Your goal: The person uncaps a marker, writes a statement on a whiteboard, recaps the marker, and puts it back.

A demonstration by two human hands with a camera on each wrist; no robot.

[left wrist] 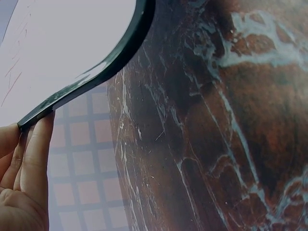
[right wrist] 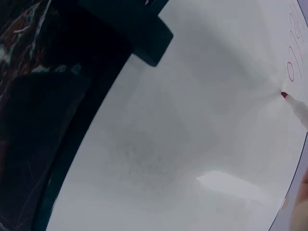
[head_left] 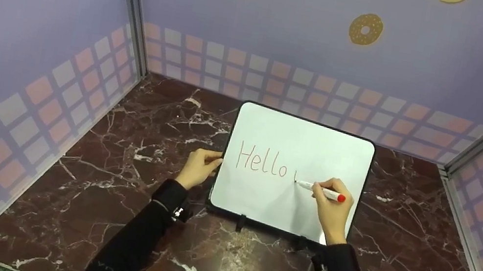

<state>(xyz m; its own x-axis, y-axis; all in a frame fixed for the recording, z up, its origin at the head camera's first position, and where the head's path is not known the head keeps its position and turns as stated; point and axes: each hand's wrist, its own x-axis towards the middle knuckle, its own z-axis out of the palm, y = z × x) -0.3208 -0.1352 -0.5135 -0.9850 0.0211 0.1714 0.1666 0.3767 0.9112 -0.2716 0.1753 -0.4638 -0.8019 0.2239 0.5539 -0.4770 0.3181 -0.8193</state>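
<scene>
A white whiteboard (head_left: 260, 196) with a black frame stands tilted back on the table, "Hello" and a short stroke written on it in red. At its left edge, my left hand (head_left: 198, 168) pinches the frame between thumb and fingers; the left wrist view shows the fingers (left wrist: 36, 159) behind the board's rim. My right hand (head_left: 334, 214) holds a white marker (head_left: 329, 194) with a red end in a writing grip. Its red tip meets the board just right of the "o", and the right wrist view shows the marker (right wrist: 297, 108) at the writing surface.
Black stand feet (head_left: 241, 223) jut out under the board's lower edge. The dark red marbled table (head_left: 108, 216) spreads around it. Purple panels with a checkered band (head_left: 302, 84) enclose the back and both sides, joined by metal posts (head_left: 137, 8).
</scene>
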